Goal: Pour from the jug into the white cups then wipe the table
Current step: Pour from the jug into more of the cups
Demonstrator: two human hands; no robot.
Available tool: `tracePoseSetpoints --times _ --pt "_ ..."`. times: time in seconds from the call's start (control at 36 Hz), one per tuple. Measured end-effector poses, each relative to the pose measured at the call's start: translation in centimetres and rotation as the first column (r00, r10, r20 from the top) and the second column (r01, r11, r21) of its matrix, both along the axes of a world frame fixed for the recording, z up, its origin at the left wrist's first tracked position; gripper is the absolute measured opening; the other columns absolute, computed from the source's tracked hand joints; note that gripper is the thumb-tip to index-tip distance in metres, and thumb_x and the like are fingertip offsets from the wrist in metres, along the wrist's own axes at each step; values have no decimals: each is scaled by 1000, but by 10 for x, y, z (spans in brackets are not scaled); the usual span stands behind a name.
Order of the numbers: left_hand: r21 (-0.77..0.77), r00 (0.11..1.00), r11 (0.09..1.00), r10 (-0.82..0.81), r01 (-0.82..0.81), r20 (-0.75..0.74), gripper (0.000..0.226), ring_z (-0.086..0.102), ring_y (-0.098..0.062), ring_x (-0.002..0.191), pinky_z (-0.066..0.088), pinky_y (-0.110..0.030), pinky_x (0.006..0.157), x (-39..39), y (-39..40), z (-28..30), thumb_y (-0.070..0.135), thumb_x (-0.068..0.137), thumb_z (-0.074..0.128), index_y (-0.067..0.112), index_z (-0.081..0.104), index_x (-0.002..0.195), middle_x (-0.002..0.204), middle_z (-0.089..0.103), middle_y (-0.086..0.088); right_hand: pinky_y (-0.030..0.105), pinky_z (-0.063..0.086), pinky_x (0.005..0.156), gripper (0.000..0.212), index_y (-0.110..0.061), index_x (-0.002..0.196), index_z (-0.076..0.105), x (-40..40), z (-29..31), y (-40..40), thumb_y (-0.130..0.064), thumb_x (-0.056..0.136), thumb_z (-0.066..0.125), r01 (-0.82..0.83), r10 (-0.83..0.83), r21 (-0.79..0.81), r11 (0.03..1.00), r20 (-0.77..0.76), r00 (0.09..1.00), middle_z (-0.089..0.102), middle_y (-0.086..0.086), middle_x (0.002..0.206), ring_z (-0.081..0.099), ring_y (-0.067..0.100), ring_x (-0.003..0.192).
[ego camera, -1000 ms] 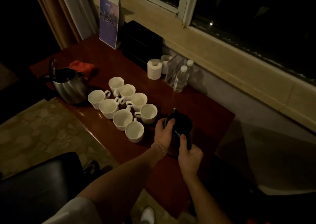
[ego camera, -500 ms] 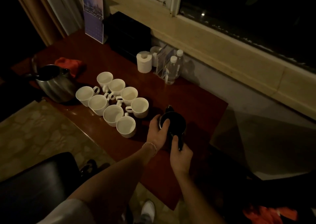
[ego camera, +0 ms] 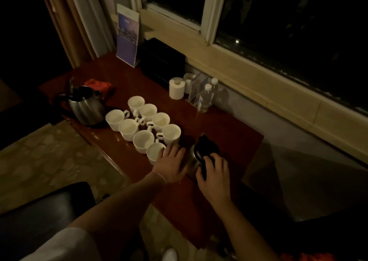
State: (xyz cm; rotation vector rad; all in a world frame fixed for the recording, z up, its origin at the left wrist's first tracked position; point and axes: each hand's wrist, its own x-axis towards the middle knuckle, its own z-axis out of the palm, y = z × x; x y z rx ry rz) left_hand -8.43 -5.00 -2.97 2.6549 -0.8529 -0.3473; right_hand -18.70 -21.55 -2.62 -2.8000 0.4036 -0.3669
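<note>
While the red-brown table (ego camera: 127, 85) carries everything, the jug (ego camera: 201, 157) stands near its front right edge, just beside eight white cups (ego camera: 147, 127). It looks metal, likely weighty and slick, so its handle is the place to hold. The right hand (ego camera: 214, 178) curls round that handle; the left hand (ego camera: 172, 164) lies flat against the jug's side.

A hotel room: kettle (ego camera: 86, 106), cups (ego camera: 143, 125), bottled water (ego camera: 206, 97) and standing brochure (ego camera: 127, 35) on a window-side table (ego camera: 229, 133).
</note>
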Motion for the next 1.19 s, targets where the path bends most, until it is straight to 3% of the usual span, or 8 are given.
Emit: tracePoseSetpoints --times 0.11,0.19,0.33,0.42,0.5,0.78,0.92,1.19 --pt "170 993 985 -39 20 107 72 57 -47 132 52 -72 91 21 37 1 60 85 41 13 67 133 138 64 -18 49 54 89 46 -13 124 67 21 11 15 -35 84 74 -125 118 -101 987 -75 990 58 14 133 55 35 123" --pt "257 990 965 10 -45 138 71 61 -44 129 53 -68 88 29 67 4 62 83 41 15 71 127 133 68 -17 51 50 97 48 -16 129 64 36 15 34 -40 87 68 -198 185 -107 974 -122 975 56 13 139 52 35 130" --pt "233 979 951 192 -204 71 102 9 -39 159 14 -62 122 36 121 25 74 78 6 21 32 162 171 20 -14 54 41 106 59 -19 140 56 59 22 75 -47 88 59 -293 282 -55 955 -150 948 47 10 148 43 35 138" --pt "291 961 916 254 -276 114 105 0 -33 160 6 -58 125 42 158 34 73 75 -3 24 17 165 174 10 -7 49 29 115 70 -20 155 35 78 29 104 -51 93 49 -349 346 18 937 -196 917 29 5 161 26 28 148" --pt "311 942 890 297 -332 155 88 -2 -31 160 5 -60 125 57 190 34 71 90 10 25 15 165 173 10 -4 49 37 114 70 -15 151 41 105 31 135 -51 92 53 -370 372 43 928 -145 917 36 9 159 33 29 146" --pt "79 800 800 581 -595 148 68 9 -30 158 16 -57 125 163 275 25 64 101 32 24 35 157 166 28 -5 45 27 122 75 -17 156 29 219 37 230 -56 95 48 -363 387 244 899 -58 920 26 4 164 21 24 152" --pt "-87 713 718 696 -690 90 67 15 -30 155 24 -57 122 232 328 14 62 102 25 21 40 152 162 34 -6 39 36 116 76 -13 156 28 288 31 276 -57 98 48 -274 318 326 905 -92 944 28 6 161 30 25 147" --pt "-116 880 875 475 -470 17 86 12 -25 158 18 -50 124 334 345 12 68 90 -1 28 24 162 170 22 2 32 35 111 74 -8 155 29 375 28 337 -54 101 47 -147 212 383 912 -134 968 29 10 158 35 25 142"
